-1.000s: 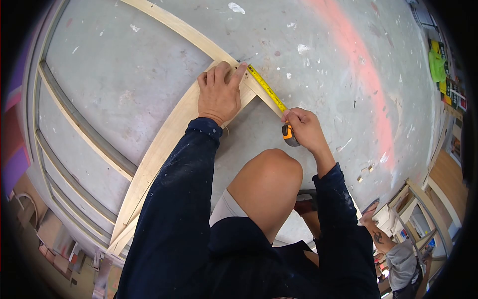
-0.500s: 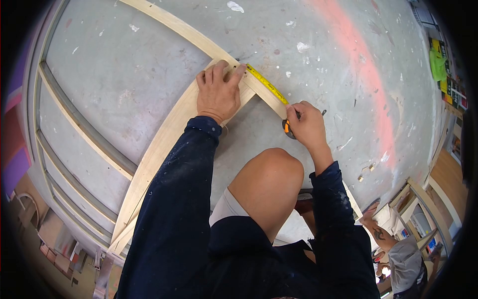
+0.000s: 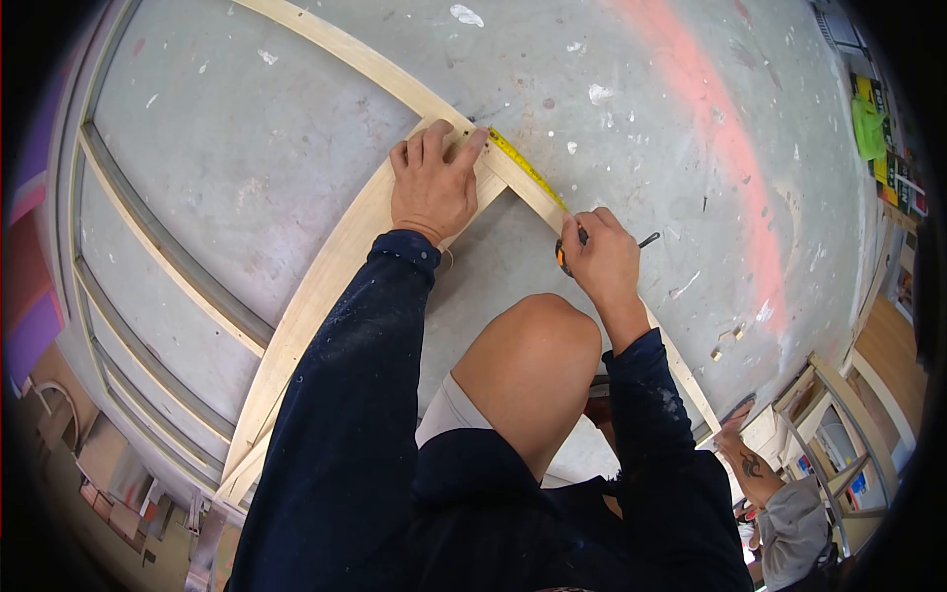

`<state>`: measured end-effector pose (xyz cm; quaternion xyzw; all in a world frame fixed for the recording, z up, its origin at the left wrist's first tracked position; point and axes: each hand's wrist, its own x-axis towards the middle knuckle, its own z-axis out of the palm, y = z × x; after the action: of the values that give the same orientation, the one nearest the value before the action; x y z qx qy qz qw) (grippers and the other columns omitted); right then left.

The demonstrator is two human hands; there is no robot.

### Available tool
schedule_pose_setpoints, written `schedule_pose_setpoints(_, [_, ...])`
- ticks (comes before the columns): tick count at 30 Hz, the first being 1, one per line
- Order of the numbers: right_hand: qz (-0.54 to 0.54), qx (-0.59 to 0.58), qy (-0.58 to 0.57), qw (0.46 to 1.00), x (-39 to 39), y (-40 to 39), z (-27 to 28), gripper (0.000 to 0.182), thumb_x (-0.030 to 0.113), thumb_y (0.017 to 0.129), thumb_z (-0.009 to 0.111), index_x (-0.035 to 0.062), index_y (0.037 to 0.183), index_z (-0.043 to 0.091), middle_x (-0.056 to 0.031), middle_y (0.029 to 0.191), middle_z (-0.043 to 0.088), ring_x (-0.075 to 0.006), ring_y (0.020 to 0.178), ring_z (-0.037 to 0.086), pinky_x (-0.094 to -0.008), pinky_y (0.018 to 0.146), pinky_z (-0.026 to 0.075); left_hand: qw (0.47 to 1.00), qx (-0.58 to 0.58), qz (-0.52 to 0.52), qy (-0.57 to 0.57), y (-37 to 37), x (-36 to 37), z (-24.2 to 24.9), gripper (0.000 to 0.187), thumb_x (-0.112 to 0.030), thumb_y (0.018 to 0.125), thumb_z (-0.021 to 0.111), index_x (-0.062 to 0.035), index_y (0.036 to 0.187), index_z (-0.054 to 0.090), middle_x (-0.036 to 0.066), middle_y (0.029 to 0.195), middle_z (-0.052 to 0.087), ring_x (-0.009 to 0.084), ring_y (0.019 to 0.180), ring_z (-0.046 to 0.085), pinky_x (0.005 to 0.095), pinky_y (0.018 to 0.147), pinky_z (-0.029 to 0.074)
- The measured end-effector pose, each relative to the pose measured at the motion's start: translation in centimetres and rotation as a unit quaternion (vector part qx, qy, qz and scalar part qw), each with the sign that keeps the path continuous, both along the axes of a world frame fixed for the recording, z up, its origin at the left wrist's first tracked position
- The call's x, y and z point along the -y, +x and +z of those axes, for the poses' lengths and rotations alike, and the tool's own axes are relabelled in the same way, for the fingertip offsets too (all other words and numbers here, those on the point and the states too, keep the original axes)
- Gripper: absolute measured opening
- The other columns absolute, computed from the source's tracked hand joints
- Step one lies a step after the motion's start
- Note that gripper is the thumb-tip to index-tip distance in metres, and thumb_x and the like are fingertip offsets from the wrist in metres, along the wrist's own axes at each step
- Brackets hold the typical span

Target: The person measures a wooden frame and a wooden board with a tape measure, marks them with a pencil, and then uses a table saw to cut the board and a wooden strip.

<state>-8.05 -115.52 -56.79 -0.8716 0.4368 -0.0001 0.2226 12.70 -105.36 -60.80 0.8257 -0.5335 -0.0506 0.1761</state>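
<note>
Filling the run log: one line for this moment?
left hand: flat on wood frame joint | right hand: holds tape measure, blade along rail | pencil: unclear

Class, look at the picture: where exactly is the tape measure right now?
In the head view, the tape measure lies along the wooden strip, its tip under the left hand, its case in the right hand.
</note>
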Motion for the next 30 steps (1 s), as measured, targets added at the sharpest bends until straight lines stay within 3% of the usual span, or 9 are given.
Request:
schedule_pose_setpoints(11, [0.009,0.009,0.003,1.000,0.1,0.0,-0.2,0.020,0.023,0.086,0.063,0.0050,0.077,0.067,-0.0115,0.075,0.060,-0.0329,0.062,0.060,-0.0412,0.056,0.048,1.000,0.010,0.002,-0.014,0.0,0.0,-0.1,0.052,-0.010,0.077,0.058,-0.0232,0.127,0.056,0.014,0.118,0.048,0.0315,0.111,0.043,0.0463,0.096,0.029])
schedule_pose_setpoints(17, [-0.015,0.098,0.002,0.995,1.3,-0.4,-0.5,0.022,0.020,0.089,0.060,0.0020,0.077,0.064,-0.0121,0.073,0.060,-0.0296,0.060,0.060,-0.0377,0.059,0.049,1.000,-0.010,0.005,-0.024,0.1,0.1,-0.2,0.053,-0.011,0.080,0.056,-0.0149,0.132,0.049,0.014,0.118,0.048,0.0321,0.111,0.044,0.0472,0.095,0.029])
schedule_pose_setpoints(19, [-0.164,0.172,0.201,0.950,2.6,-1.3,0.6,0.028,0.023,0.093,0.055,0.0024,0.075,0.063,-0.0097,0.073,0.059,-0.0227,0.065,0.062,-0.0377,0.061,0.049,1.000,-0.001,0.004,-0.030,0.1,0.1,-0.2,0.052,-0.012,0.082,0.055,-0.0094,0.133,0.046,0.014,0.118,0.048,0.0325,0.111,0.044,0.0473,0.096,0.029])
schedule_pose_setpoints(20, [-0.198,0.201,0.311,0.908,3.4,-2.3,1.6,0.028,0.026,0.097,0.050,0.0036,0.083,0.060,-0.0055,0.074,0.056,-0.0206,0.064,0.059,-0.0364,0.060,0.048,0.999,0.004,0.003,-0.036,0.0,0.1,-0.2,0.052,-0.012,0.082,0.055,-0.0094,0.133,0.046,0.014,0.118,0.048,0.0325,0.111,0.044,0.0473,0.096,0.029])
schedule_pose_setpoints(21, [-0.195,0.208,0.305,0.909,4.0,-3.3,2.7,0.028,0.026,0.097,0.050,0.0036,0.083,0.060,-0.0055,0.074,0.056,-0.0206,0.064,0.059,-0.0364,0.060,0.048,0.999,0.013,0.006,-0.038,0.0,0.1,-0.4,0.052,-0.013,0.082,0.055,-0.0111,0.133,0.046,0.013,0.119,0.048,0.0312,0.111,0.044,0.0465,0.094,0.030])
schedule_pose_setpoints(23, [-0.358,0.410,0.500,0.674,4.8,-5.5,4.9,0.028,0.030,0.098,0.046,0.0055,0.090,0.056,-0.0038,0.077,0.055,-0.0223,0.065,0.058,-0.0350,0.059,0.047,0.998,0.031,0.011,-0.048,-0.1,0.1,-0.3,0.052,-0.015,0.081,0.056,-0.0128,0.133,0.047,0.012,0.119,0.048,0.0299,0.110,0.044,0.0457,0.093,0.031])
schedule_pose_setpoints(25, [-0.382,0.444,0.528,0.615,5.7,-9.2,6.7,0.029,0.035,0.097,0.046,0.0065,0.092,0.053,-0.0057,0.078,0.054,-0.0222,0.063,0.057,-0.0330,0.058,0.048,0.998,0.031,0.012,-0.049,-0.2,0.1,0.0,0.051,-0.015,0.083,0.054,-0.0111,0.133,0.046,0.012,0.118,0.049,0.0299,0.110,0.044,0.0451,0.094,0.031])
schedule_pose_setpoints(27, [-0.386,0.444,0.571,0.573,6.4,-13.7,9.3,0.035,0.041,0.095,0.048,0.0070,0.087,0.053,-0.0060,0.076,0.052,-0.0212,0.061,0.056,-0.0317,0.054,0.047,0.998,0.038,0.015,-0.055,-0.4,0.0,0.1,0.050,-0.015,0.083,0.054,-0.0102,0.133,0.046,0.013,0.119,0.049,0.0302,0.110,0.045,0.0452,0.094,0.031])
schedule_pose_setpoints(30, [-0.400,0.382,0.525,0.647,5.3,-19.5,14.8,0.028,0.035,0.089,0.052,0.0074,0.084,0.054,-0.0049,0.072,0.052,-0.0191,0.055,0.054,-0.0310,0.046,0.045,0.997,0.041,0.015,-0.060,-0.5,0.1,0.4,0.049,-0.015,0.084,0.053,-0.0084,0.132,0.046,0.013,0.119,0.049,0.0310,0.111,0.044,0.0456,0.096,0.031])
